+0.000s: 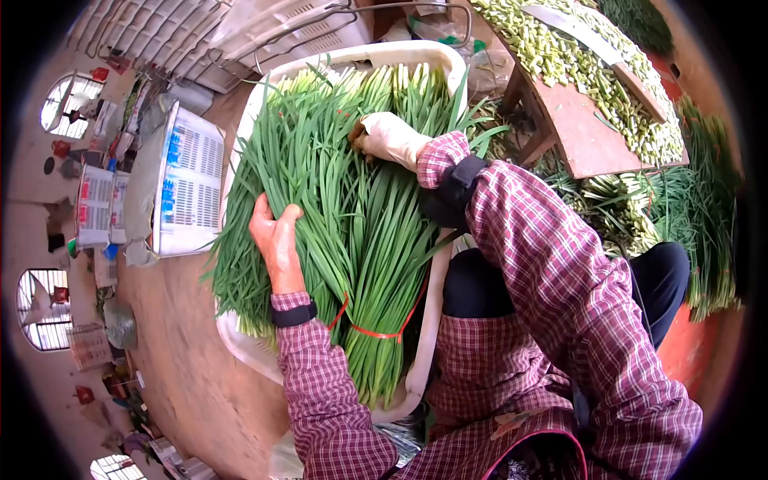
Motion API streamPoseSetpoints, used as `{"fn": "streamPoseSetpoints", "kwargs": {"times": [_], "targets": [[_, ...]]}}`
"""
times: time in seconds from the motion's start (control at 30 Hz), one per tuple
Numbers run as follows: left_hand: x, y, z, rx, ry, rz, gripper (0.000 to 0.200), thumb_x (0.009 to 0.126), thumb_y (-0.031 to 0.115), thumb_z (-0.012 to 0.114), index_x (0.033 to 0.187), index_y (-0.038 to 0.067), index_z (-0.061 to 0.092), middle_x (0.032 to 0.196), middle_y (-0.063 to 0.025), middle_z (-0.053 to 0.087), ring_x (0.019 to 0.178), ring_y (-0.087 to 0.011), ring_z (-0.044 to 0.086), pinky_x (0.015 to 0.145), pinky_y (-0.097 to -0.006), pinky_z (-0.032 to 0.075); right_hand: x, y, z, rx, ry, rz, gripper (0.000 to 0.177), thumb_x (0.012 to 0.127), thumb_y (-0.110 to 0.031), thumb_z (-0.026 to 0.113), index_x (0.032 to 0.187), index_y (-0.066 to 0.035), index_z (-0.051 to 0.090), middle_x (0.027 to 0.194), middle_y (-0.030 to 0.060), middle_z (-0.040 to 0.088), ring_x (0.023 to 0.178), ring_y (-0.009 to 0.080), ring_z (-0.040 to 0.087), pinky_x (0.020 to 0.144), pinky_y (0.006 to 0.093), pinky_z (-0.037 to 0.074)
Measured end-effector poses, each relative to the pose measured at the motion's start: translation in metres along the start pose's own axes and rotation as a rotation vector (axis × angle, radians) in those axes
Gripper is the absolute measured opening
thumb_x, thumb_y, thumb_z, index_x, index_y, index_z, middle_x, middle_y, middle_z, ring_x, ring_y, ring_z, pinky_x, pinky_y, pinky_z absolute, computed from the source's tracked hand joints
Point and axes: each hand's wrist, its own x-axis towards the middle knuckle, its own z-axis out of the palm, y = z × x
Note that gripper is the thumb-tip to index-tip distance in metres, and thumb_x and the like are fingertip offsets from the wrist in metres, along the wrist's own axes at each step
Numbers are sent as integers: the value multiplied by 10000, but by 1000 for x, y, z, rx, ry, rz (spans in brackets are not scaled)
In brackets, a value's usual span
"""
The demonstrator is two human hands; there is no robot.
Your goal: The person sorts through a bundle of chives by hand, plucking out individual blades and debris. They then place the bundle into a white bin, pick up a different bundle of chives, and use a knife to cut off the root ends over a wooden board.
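Note:
A white plastic crate (420, 376) is filled with long green leafy stalks (320, 184), several bundles tied with red bands. My left hand (277, 240) is bare and presses against the leaves at the crate's left side, thumb apart from the fingers, whose tips are partly hidden by the leaves. My right hand (388, 140), in a pale glove with brownish fingertips, has its fingers curled down on the leaves near the crate's upper middle; what they hold is hidden. One bundle (384, 320) with a red band (376, 333) lies at the near end, below both hands.
A wooden board (588, 144) at the upper right bears chopped stalk pieces (656, 144) and a large knife (596, 48). More green bundles (708, 200) lie at the far right. White crates (188, 184) stand left. My knees flank the crate's right side.

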Motion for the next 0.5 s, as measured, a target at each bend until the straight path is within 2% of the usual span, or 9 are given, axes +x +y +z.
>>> {"fn": "streamPoseSetpoints", "kwargs": {"times": [0.07, 0.1, 0.17, 0.33, 0.4, 0.43, 0.5], "targets": [[1, 0, -1, -8, -2, -10, 461, 704, -51, 598, 1165, -54, 569, 1037, -44, 626, 860, -132, 578, 783, -255, 464, -3, -4, -2, 85, -29, 37, 210, 809, -127, 621, 982, -57, 715, 833, 99, 720, 651, 199, 683, 675, 322, 545], [0, -1, -1, -19, -5, 0, 451, 706, -52, 596, 1157, -52, 574, 1026, -42, 629, 855, -131, 579, 782, -255, 465, -4, -6, -3, 85, -30, 36, 210, 809, -127, 621, 982, -57, 715, 833, 99, 720, 651, 199, 683, 675, 322, 545], [0, -1, -1, -32, -8, 11, 441, 708, -53, 594, 1148, -49, 579, 1015, -40, 632, 850, -129, 580, 780, -254, 466, -7, -5, -6, 373, -27, 149, 218, 854, -121, 590, 1026, -38, 695, 836, 79, 722, 606, 159, 663, 631, 300, 541], [0, -1, -1, -3, 1, 10, 426, 724, -54, 588, 1149, -52, 581, 1013, -40, 631, 838, -126, 580, 756, -248, 469, -8, -2, -10, 450, -64, 164, 224, 881, -125, 570, 1044, -19, 681, 865, 71, 723, 592, 145, 649, 594, 280, 535], [0, 0, 0, -2, 0, 10, 424, 726, -53, 589, 1150, -52, 580, 1011, -40, 630, 836, -126, 580, 752, -249, 470, -9, -9, -11, 347, -99, 200, 204, 898, -95, 590, 1067, -7, 661, 828, 13, 666, 576, 83, 566, 559, 222, 485], [0, 1, 0, -2, -1, 11, 422, 728, -52, 589, 1150, -52, 580, 1009, -40, 629, 834, -127, 579, 748, -250, 471, -8, -8, -10, 347, -99, 200, 204, 898, -95, 590, 1067, -7, 661, 828, 13, 666, 576, 83, 566, 559, 222, 485], [0, -1, 0, -6, 1, 10, 422, 728, -52, 589, 1150, -53, 578, 1005, -39, 626, 832, -126, 577, 751, -249, 468, -5, -5, -7, 304, -102, 192, 184, 839, -206, 709, 914, -38, 724, 796, 48, 712, 584, 124, 625, 573, 266, 510]]}}
